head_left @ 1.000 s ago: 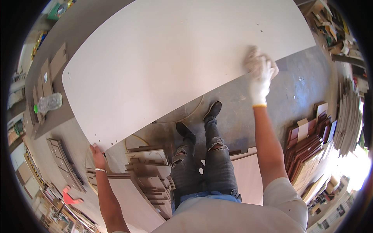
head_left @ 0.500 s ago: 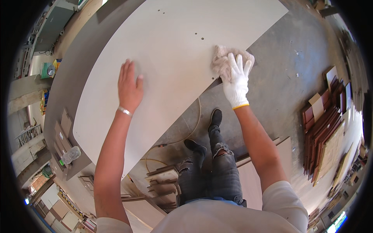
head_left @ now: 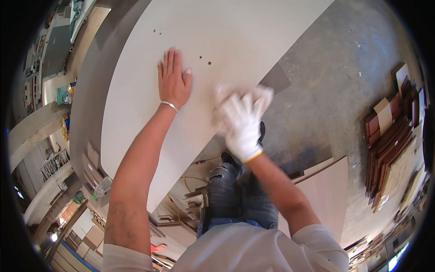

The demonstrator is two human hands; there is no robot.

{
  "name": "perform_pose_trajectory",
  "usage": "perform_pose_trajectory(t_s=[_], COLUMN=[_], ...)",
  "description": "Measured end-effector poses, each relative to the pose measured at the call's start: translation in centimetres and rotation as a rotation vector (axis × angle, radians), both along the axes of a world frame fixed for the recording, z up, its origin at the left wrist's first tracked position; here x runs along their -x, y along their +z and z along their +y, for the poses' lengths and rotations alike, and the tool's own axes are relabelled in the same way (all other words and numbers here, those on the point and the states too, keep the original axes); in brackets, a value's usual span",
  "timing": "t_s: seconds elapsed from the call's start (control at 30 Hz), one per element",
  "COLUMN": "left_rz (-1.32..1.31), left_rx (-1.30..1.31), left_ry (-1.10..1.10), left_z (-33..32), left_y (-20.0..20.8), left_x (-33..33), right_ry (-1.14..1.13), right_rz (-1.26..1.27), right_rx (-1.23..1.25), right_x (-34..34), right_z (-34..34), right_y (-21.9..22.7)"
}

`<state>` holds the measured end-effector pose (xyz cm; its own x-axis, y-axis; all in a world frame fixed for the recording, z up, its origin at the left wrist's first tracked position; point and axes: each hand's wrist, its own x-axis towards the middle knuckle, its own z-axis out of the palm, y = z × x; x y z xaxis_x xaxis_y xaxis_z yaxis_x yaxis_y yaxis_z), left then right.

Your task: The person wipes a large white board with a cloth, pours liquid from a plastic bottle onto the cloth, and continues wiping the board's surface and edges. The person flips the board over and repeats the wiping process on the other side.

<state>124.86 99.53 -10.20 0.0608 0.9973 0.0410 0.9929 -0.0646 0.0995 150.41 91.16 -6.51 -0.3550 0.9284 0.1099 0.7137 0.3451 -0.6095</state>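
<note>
A large pale board (head_left: 136,122) with several small drilled holes lies flat in front of me. My left hand (head_left: 174,81), bare and with a silver bracelet at the wrist, rests on the board, palm down and fingers stretched out. My right hand (head_left: 241,124) wears a white knitted glove with a yellow cuff edge. It presses over a beige, fluffy-looking cloth (head_left: 262,94) near the board's right edge. Cloth and glove are smeared by motion.
Under the pale board lies a larger grey-brown surface (head_left: 88,90). A clear plastic bottle (head_left: 103,187) stands or lies by its near left corner. Dark red panels (head_left: 389,140) are stacked on the floor at right. Wooden boards (head_left: 317,190) lean beside my right leg. A yellow hose (head_left: 186,181) runs near my feet.
My right hand has swept the cloth left and nearer to me along the board's edge. My left hand has moved right and farther out, onto the board. The view has shifted too.
</note>
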Motion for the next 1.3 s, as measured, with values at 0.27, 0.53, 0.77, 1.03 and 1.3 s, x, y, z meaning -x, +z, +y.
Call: perform_pose_trajectory(t_s=[0.27, 0.53, 0.77, 1.03, 1.3], left_rz=[-0.039, -0.047, -0.064, -0.058, -0.115], left_rx=[-0.017, 0.000, -0.025, -0.021, 0.023], left_ry=[-0.036, -0.050, -0.066, -0.049, -0.054], left_z=[-0.1, -0.1, 0.2, 0.2, -0.1], left_y=[0.4, 0.4, 0.0, 0.0, 0.8], left_x=[-0.6, 0.0, -0.4, -0.2, -0.7], right_ry=[-0.230, -0.062, -0.462, -0.381, -0.670], right_rz=[0.043, 0.095, -0.036, 0.242, 0.615], right_rx=[-0.053, 0.207, -0.201, 0.092, 0.124], right_x=[-0.2, 4.7, -3.5, 11.4, 1.8], right_z=[1.0, -8.1, 8.9, -14.3, 4.3], right_y=[-2.3, -0.5, -0.9, -0.6, -3.8])
